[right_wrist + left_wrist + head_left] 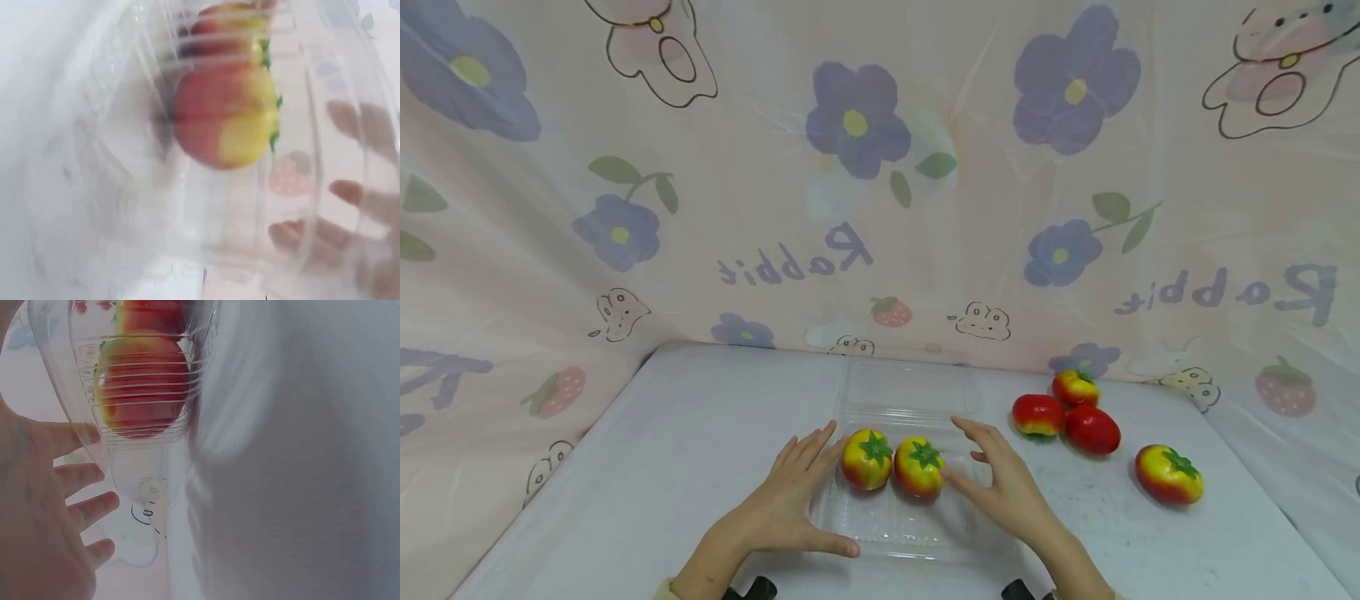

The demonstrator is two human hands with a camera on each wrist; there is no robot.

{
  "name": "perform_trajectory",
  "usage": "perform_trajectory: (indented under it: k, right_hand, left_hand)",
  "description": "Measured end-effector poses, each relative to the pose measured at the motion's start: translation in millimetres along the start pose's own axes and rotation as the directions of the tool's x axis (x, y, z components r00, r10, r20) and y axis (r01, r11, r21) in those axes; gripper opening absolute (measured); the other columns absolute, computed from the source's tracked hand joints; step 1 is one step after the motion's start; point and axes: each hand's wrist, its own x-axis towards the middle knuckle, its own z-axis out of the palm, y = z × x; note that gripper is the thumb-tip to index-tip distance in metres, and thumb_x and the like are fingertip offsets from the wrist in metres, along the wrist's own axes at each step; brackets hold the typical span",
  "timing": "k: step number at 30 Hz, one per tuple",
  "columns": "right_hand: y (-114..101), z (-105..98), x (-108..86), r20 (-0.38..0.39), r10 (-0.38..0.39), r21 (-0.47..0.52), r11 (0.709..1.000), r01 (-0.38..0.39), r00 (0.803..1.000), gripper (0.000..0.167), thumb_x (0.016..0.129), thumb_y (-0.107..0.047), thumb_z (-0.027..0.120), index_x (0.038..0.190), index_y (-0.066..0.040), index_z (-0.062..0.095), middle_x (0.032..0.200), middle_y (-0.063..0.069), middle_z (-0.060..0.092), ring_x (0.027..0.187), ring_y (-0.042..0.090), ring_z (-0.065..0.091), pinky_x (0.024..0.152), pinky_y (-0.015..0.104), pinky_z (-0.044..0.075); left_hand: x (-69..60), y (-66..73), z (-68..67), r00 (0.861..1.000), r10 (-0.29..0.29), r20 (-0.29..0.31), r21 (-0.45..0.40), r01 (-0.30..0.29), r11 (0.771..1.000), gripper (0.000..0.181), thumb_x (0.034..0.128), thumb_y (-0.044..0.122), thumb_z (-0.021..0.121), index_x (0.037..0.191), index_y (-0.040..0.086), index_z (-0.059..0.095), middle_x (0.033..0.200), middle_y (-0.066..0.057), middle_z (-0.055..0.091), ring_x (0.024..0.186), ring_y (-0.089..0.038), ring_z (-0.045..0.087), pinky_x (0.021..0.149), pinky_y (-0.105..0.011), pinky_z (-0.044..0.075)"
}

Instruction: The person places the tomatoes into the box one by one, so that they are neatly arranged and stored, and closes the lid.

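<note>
Two inside, four outside: slick skins, light loads expected

At the left of the work, I log the left hand (782,508) beside the container, its fingers (95,511) straight and spread wide, gripping nothing. One overlaps the clear wall in the left wrist view; I cannot confirm contact.

The clear container (887,529) rests on the counter (700,450) between both hands, its lid (910,387) laid back on the far side. I judge it thin, light and springy: likely to slide if nudged and to buckle under a squeeze. I would take hold at the rim or ribbed sides, pressing lightly.

Inside, the left fruit (867,461) and right fruit (919,468) sit side by side, green caps uppermost. Their gloss suggests a hard, smooth, probably light imitation, slippery and apt to roll. I would hold each around its widest part and leave the leafy cap alone.

The right hand (1007,492) stands at the right fruit, thumb and forefinger wide apart, holding nothing that I can see. Whether the thumb touches the skin, I cannot tell; the right wrist view is blurred.

Further right, three fruits (1093,430) cluster on the counter, and a lone fruit (1169,475) lies apart from them. I expect similar handling.
</note>
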Motion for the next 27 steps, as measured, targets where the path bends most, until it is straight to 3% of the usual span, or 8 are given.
perform_trajectory:
  k: [8, 16, 23, 27]
  right_hand:
    - [7.2, -8.5, -2.0, -0.026, 0.049, -0.021, 0.999, -0.049, 0.998, 0.065, 0.081, -0.029, 0.077, 0.139, -0.022, 0.048, 0.136, 0.007, 0.052, 0.12, 0.035, 0.055, 0.087, 0.046, 0.055]
    - [13.6, -15.5, -4.6, -0.046, 0.051, -0.035, 0.998, -0.053, 0.998, 0.062, 0.082, -0.03, 0.076, 0.138, -0.021, 0.049, 0.137, 0.008, 0.052, 0.119, 0.034, 0.054, 0.086, 0.046, 0.055]
    - [16.1, -23.5, -5.6, -0.023, 0.169, -0.058, 0.984, -0.17, 0.985, 0.065, 0.083, -0.033, 0.075, 0.14, -0.022, 0.046, 0.142, 0.013, 0.046, 0.122, 0.038, 0.052, 0.085, 0.046, 0.056]
    - [20.2, -28.0, -7.6, -0.033, 0.17, -0.078, 0.982, -0.172, 0.985, 0.065, 0.083, -0.033, 0.075, 0.14, -0.02, 0.046, 0.142, 0.015, 0.046, 0.122, 0.038, 0.052, 0.086, 0.046, 0.056]
  left_hand:
    - [-0.3, -0.3, -0.3, 1.0, 0.005, -0.001, 0.002, -0.005, 1.0, 0.122, 0.0589, 0.08, 0.068, 0.152, 0.013, 0.027, 0.16, -0.014, 0.014, 0.145, -0.041, 0.018, 0.115, -0.065, 0.009]
    - [-0.5, 0.8, -1.0, 1.0, -0.009, 0.007, -0.008, 0.009, 1.0, 0.122, 0.058, 0.081, 0.068, 0.153, 0.016, 0.026, 0.161, -0.01, 0.012, 0.146, -0.038, 0.016, 0.116, -0.062, 0.006]
    - [-0.5, 0.9, -0.9, 1.0, 0.008, -0.004, -0.002, -0.008, 1.0, 0.122, 0.0594, 0.08, 0.068, 0.152, 0.012, 0.027, 0.16, -0.015, 0.015, 0.144, -0.041, 0.019, 0.114, -0.065, 0.008]
    - [-0.4, 0.7, -0.8, 1.0, 0.001, -0.001, -0.005, -0.001, 1.0, 0.121, 0.0594, 0.08, 0.068, 0.152, 0.013, 0.027, 0.161, -0.014, 0.015, 0.145, -0.04, 0.018, 0.115, -0.064, 0.008]
